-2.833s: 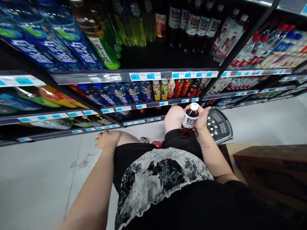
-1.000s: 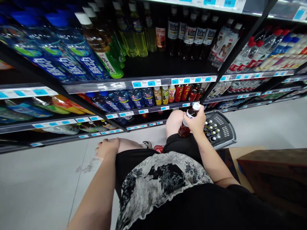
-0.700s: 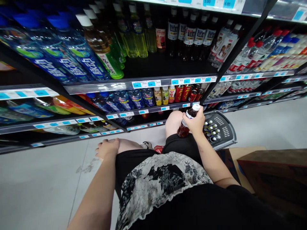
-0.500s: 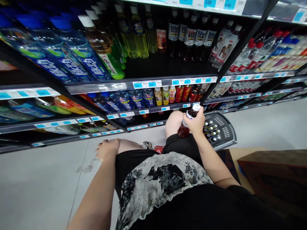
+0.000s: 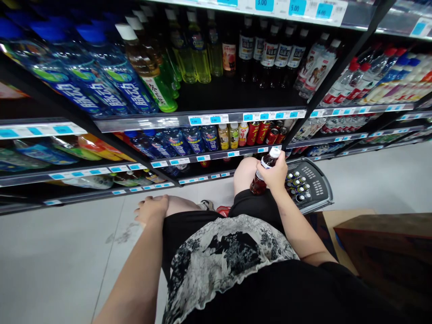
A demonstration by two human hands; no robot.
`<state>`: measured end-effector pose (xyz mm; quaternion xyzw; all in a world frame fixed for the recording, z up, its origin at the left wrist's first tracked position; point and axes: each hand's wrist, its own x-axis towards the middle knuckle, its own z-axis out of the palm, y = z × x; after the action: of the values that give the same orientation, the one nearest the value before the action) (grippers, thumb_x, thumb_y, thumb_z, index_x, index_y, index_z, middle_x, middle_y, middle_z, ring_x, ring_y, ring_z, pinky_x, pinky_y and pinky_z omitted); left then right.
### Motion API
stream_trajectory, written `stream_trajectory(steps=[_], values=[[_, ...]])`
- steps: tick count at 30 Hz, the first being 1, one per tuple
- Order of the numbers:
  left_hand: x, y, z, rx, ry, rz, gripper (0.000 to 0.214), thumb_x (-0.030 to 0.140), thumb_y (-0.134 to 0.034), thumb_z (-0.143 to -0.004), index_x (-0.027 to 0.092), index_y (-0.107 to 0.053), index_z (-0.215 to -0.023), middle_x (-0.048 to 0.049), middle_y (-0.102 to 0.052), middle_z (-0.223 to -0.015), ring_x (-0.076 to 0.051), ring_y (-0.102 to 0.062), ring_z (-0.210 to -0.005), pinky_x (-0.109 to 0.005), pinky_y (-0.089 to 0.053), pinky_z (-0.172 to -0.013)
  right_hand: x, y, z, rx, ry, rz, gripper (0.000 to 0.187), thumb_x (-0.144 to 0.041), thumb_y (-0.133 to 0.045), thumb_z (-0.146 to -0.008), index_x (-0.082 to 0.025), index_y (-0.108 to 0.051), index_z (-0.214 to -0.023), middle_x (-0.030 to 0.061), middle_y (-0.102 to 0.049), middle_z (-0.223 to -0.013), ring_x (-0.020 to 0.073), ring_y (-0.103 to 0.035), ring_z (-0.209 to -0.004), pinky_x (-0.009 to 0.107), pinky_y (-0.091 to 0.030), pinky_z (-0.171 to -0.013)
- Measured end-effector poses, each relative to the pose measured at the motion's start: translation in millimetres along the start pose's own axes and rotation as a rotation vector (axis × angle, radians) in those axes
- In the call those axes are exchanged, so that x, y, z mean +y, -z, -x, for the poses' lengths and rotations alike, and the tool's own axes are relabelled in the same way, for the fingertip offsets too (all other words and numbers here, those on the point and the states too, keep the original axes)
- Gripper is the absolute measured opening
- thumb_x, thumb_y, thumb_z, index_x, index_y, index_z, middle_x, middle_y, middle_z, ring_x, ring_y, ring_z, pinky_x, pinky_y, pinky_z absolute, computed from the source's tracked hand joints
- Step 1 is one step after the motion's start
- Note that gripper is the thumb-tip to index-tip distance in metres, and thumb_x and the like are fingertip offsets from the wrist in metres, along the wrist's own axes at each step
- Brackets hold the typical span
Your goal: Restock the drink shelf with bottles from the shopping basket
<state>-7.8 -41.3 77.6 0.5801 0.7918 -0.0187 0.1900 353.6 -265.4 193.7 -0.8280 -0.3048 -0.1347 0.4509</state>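
So the right hand (image 5: 275, 174) is gripping a white-capped plastic bottle of dark-brown drink (image 5: 258, 186), tilted over the right thigh (image 5: 251, 207), near a grey plastic basket (image 5: 321, 196); the left hand (image 5: 151, 210) is just resting on the left knee (image 5: 177, 205), fingers loosely apart.

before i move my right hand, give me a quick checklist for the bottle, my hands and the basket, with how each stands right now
1. Grip: ok, the right hand is wrapped around the dark drink bottle.
2. Cap in place: ok, the white cap is on; how tight it is, cannot tell.
3. Label fully readable: not ok, the hand covers part of the label.
4. Left hand free: ok, it rests on the left knee with nothing seen in it.
5. Room in the basket: cannot tell, the right arm hides part of it; capped bottles are inside.
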Motion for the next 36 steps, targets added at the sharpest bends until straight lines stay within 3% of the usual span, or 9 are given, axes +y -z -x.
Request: stream_trajectory(steps=[36], values=[[-0.7,-1.0,-1.3,0.009,0.001,0.001,0.083,0.06,-0.061,-0.074,0.016,-0.054,-0.145,-0.0249,-0.048,-0.152,-0.048,-0.042,-0.138,-0.064,-0.036,-0.11,2.9,1.1,-4.1,0.001,-0.045,0.005,0.05,-0.045,-0.073,-0.069,-0.023,-0.053,-0.11,0.008,-0.071,-0.098,0.0321,-0.069,-0.09,0.044,-0.056,-0.083]])
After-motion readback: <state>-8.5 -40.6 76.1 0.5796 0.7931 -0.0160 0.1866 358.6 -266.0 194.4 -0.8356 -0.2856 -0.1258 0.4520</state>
